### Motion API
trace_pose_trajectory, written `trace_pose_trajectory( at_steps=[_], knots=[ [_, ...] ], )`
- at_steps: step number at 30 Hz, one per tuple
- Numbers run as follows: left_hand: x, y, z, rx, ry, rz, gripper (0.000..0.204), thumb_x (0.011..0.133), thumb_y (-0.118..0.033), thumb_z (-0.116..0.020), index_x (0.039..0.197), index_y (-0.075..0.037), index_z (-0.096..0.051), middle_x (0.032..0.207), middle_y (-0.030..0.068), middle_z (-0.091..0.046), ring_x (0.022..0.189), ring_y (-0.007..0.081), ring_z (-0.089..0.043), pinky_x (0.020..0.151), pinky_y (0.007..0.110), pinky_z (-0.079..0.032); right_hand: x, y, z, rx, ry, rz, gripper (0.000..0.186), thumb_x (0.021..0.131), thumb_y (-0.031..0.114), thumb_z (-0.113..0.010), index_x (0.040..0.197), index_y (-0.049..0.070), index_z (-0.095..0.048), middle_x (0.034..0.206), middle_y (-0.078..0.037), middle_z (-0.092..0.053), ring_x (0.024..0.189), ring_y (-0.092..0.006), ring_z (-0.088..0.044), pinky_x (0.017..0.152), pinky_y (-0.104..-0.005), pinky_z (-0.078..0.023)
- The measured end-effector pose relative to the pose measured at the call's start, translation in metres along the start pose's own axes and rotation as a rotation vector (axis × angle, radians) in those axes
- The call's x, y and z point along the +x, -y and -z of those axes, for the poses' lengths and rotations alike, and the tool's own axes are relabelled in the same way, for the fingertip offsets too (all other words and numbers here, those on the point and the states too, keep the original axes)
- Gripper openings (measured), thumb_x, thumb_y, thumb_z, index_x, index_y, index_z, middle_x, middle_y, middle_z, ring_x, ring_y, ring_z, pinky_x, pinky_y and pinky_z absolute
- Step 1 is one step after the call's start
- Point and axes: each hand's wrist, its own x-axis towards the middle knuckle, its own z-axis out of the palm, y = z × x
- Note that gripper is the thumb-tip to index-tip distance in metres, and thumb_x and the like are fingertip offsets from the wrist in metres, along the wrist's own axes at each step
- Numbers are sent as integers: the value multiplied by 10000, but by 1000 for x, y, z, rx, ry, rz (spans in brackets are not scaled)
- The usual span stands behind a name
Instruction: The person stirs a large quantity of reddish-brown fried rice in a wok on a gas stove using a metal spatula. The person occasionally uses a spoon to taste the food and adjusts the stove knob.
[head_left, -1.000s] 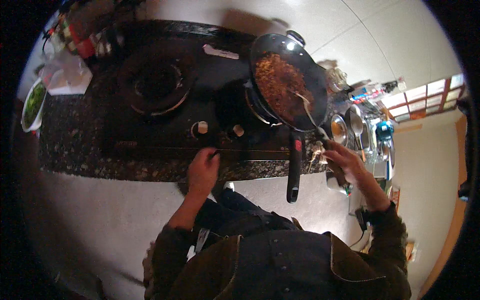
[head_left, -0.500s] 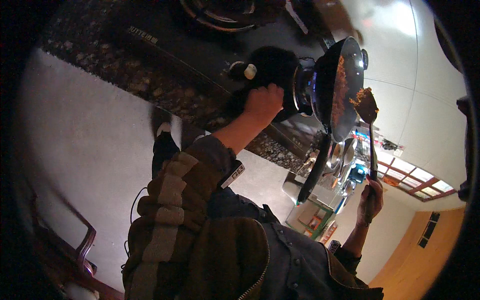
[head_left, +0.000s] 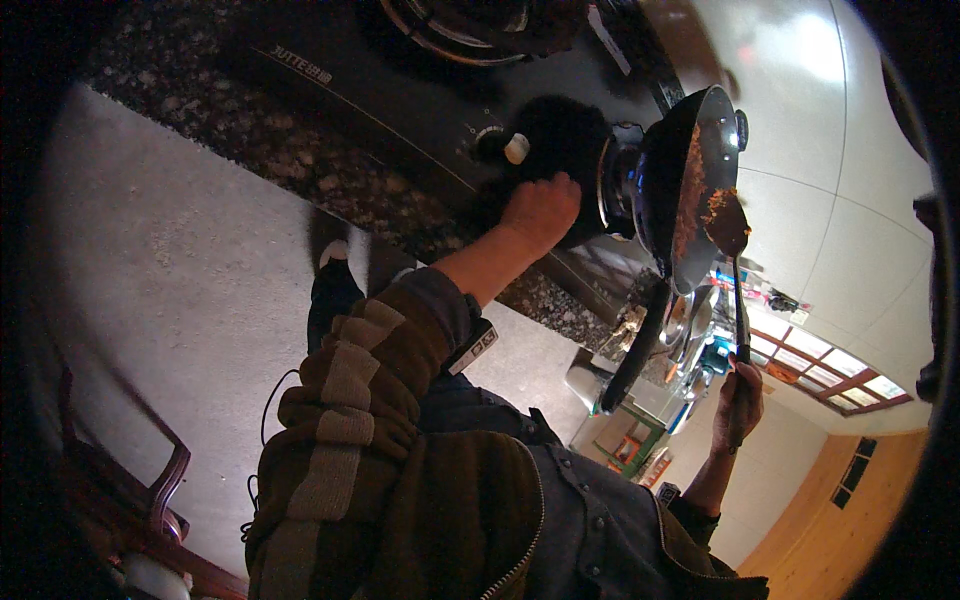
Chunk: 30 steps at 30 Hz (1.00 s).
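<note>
My right hand point(head_left: 738, 405) grips the handle of a wok spatula point(head_left: 729, 235). Brown crumbly bits cling to the spatula's head, which is held by the wok's open side. The dark wok point(head_left: 716, 165) rests over a lit burner point(head_left: 622, 185) with blue flame showing, and its long handle point(head_left: 638, 350) points toward me. Reddish-brown crumbly food point(head_left: 690, 195) lies inside it. On the stove's front panel, my left hand point(head_left: 543, 212) is closed low beside the burner, near a pale control knob point(head_left: 516, 149). Its fingertips are hidden, so what they hold cannot be made out.
The black stove point(head_left: 400, 110) is set in a speckled stone counter point(head_left: 350, 190). A second burner point(head_left: 460, 35) lies farther left. Beyond the wok are pans and bowls point(head_left: 690, 315) and a tiled wall point(head_left: 800, 150). A dark red wooden chair point(head_left: 170, 480) stands on the grey floor.
The spatula's head has dipped slightly closer to the wok's opening. My left hand stays by the burner, and the whole view has shifted a little.
</note>
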Motion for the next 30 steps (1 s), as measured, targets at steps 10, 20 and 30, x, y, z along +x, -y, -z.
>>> trace_pose_trajectory(
  at_steps=[10,20,30],
  knots=[
    [4,-1,27,-78,289,111,558,703,-418,-695,1100,-81,-492,927,96,-556,752,286,-618,600,395,-522,15,-17,21,69,-181,-164,182,885,99,-540,1035,-4,-527,986,-139,-602,901,-226,-613,807,-338,-483],
    [-60,28,98,-302,83,-124,83,813,-178,-609,845,-103,-593,800,106,-588,716,300,-596,586,388,-487,85,-17,83,451,-224,-610,251,891,219,-541,1076,49,-548,958,-101,-639,825,-188,-656,738,-303,-529],
    [-203,128,174,-21,31,433,340,857,-192,-596,600,-20,-455,562,94,-465,502,226,-433,477,367,-348,103,-73,91,551,-78,-722,310,871,314,-549,1042,55,-564,914,-82,-640,778,-190,-655,693,-308,-540]
  ],
)
